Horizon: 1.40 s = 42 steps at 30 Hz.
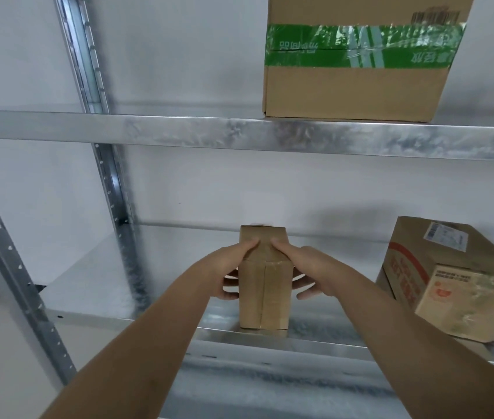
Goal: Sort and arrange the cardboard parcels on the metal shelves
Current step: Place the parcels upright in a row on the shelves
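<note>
While gripped: parcel (pixel 263 285) between hands

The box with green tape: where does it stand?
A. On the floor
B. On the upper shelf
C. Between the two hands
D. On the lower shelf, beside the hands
B: the box with green tape rests on the upper shelf, above the small parcel that both hands grip.
</note>
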### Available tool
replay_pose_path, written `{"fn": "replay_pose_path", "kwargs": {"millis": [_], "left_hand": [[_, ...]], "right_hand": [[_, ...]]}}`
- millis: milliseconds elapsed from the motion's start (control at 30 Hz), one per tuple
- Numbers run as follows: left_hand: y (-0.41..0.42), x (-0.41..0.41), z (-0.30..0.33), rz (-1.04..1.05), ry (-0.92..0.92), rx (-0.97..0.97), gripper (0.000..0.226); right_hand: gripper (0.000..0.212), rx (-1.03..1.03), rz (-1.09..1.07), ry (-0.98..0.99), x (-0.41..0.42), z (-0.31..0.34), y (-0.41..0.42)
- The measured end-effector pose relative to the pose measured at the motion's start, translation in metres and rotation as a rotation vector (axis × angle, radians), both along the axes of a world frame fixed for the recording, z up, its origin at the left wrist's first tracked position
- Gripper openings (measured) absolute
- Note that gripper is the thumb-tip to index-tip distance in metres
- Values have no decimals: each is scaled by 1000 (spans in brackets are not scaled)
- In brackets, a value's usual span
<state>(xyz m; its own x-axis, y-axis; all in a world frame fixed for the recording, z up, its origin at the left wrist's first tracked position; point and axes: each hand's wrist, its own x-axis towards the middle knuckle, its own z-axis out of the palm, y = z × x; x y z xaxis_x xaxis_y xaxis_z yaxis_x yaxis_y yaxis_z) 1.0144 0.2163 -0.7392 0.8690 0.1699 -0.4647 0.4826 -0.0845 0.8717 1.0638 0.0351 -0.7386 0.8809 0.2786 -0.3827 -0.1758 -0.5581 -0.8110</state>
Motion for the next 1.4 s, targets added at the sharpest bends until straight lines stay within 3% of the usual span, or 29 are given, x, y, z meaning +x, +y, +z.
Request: {"fn": "replay_pose_path", "kwargs": {"millis": [233, 433, 1400], "left_hand": [[12, 10, -5, -101, 14, -74, 55], [20, 21, -14, -137, 28, -154, 56], [17, 8, -14, -86, -35, -193, 57]], "right_hand": [[71, 27, -17, 59, 19, 0, 9], [58, 135, 1, 94, 19, -9, 7], [57, 149, -44, 58, 2, 0, 11]]}}
